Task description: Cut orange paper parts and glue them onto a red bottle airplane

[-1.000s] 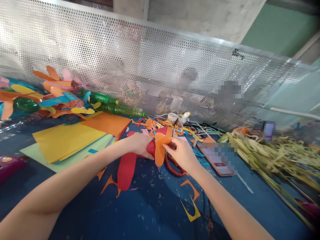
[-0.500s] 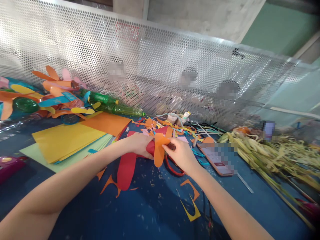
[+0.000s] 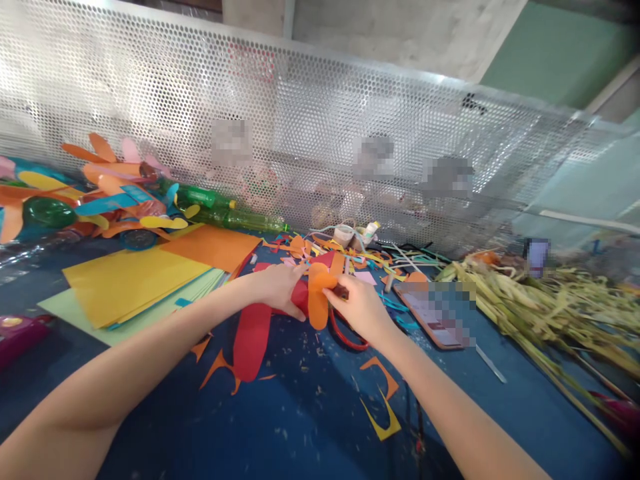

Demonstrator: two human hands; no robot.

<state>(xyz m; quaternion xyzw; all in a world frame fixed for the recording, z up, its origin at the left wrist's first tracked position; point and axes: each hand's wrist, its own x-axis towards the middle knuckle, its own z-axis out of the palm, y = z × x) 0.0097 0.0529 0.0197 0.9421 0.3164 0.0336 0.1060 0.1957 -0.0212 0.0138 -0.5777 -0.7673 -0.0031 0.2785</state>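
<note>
My left hand (image 3: pixel 275 285) is closed around the red paper shape (image 3: pixel 253 337), which bends down onto the blue table (image 3: pixel 310 420). My right hand (image 3: pixel 357 308) pinches an orange paper petal (image 3: pixel 317 297) against the red shape where the two hands meet. A small dark object shows between the fingers of my right hand; I cannot make out what it is. Red-handled scissors (image 3: pixel 345 337) lie on the table just under my right hand.
A stack of yellow, orange and green paper sheets (image 3: pixel 135 280) lies at the left. Paper flowers and green bottles (image 3: pixel 220 210) line the perforated metal screen (image 3: pixel 300 133). A phone (image 3: pixel 433 319) and a heap of dried leaves (image 3: pixel 540 307) lie at the right. Paper scraps (image 3: pixel 383 407) litter the table.
Hardly anything differs: the view has drifted slightly left, and both hands keep their hold on the red and orange paper in the same spot.
</note>
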